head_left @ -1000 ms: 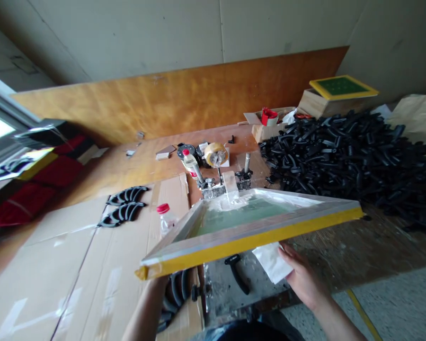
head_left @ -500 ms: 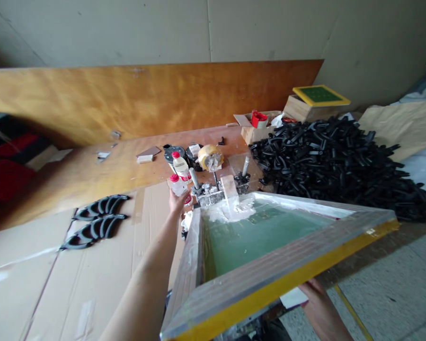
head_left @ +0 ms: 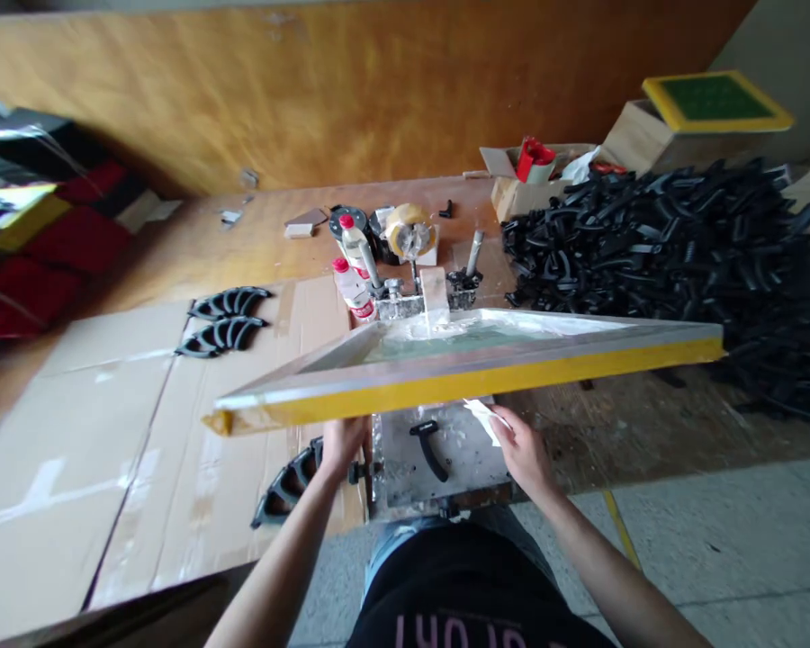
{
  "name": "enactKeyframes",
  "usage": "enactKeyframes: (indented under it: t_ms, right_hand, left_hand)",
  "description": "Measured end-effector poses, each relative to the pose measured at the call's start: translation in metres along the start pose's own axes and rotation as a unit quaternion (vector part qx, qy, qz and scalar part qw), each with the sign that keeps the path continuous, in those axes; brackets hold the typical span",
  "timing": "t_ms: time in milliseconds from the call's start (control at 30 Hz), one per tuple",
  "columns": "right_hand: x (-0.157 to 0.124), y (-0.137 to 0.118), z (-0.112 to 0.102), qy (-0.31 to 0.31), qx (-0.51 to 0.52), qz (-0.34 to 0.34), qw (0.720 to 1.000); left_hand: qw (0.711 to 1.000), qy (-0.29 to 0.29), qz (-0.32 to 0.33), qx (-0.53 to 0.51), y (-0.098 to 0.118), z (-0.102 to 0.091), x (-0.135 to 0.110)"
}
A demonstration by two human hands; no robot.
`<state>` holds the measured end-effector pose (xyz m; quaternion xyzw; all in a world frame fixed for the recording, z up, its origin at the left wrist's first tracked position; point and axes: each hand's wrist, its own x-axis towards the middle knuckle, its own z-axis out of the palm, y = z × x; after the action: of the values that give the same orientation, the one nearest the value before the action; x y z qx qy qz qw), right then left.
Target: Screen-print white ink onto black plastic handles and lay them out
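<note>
A screen printing frame (head_left: 486, 382) with a yellow front edge is tilted up over a stained metal plate (head_left: 398, 477). One black curved handle (head_left: 435, 450) lies on that plate. My right hand (head_left: 523, 450), at the plate's right side, pinches a folded white paper or cloth (head_left: 484, 418). On the left, my left hand (head_left: 343, 445) reaches beneath the frame's lower edge, close to a row of black curved parts (head_left: 287, 486); its fingers are hidden. A clear bottle with a red cap (head_left: 352, 286) stands behind the frame, beside a second bottle (head_left: 355, 243).
Black handles form a large heap (head_left: 621, 256) on the right. More curved parts (head_left: 222, 319) rest on flat cardboard (head_left: 141, 396) at left. Behind the frame are metal clamps (head_left: 463, 283), a tape roll (head_left: 410, 236) and an open carton (head_left: 513, 193).
My left hand has left the red-capped bottle and moved down under the frame. The view has tipped downward, bringing the plate and handle into sight. My right hand still holds the white piece.
</note>
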<state>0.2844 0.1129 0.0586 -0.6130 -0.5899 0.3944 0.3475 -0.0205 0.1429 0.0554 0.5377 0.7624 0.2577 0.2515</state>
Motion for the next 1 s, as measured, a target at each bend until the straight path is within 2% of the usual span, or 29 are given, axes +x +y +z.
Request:
enactKeyframes:
  t_ms: [100,167,267,400,533,600,767,833,1000]
  right_hand:
    - [0.013,0.003,0.01,-0.068,-0.042,-0.146,0.986]
    - [0.02,0.003,0.019,-0.101,-0.067,-0.241,0.963]
    - [0.03,0.0,0.034,-0.134,-0.105,-0.345,0.923]
    - [0.035,-0.003,0.058,-0.202,-0.162,-0.423,0.868]
    - [0.031,0.004,0.075,-0.281,-0.211,-0.438,0.828]
    - [0.028,0.01,0.074,-0.296,-0.219,-0.432,0.823]
    - [0.027,0.019,0.046,-0.325,-0.222,-0.432,0.811]
    - [0.028,0.016,0.041,-0.332,-0.232,-0.429,0.808]
    - [0.031,0.005,0.058,-0.328,-0.251,-0.412,0.812]
  left_hand:
    - [0.993,-0.087,-0.01,0.078,0.012,0.039,-0.078]
    - [0.982,-0.083,-0.033,0.166,0.027,0.066,-0.106]
    - [0.962,-0.047,-0.07,0.261,0.047,0.088,-0.115]
    - [0.949,-0.05,-0.074,0.301,0.051,0.08,-0.109]
    - [0.954,-0.059,-0.069,0.284,0.043,0.068,-0.113]
    - [0.957,-0.055,-0.073,0.275,0.041,0.067,-0.115]
    - [0.959,-0.065,-0.06,0.27,0.038,0.069,-0.116]
    - [0.96,-0.068,-0.053,0.266,0.037,0.068,-0.115]
    - [0.96,-0.074,-0.055,0.263,0.036,0.067,-0.116]
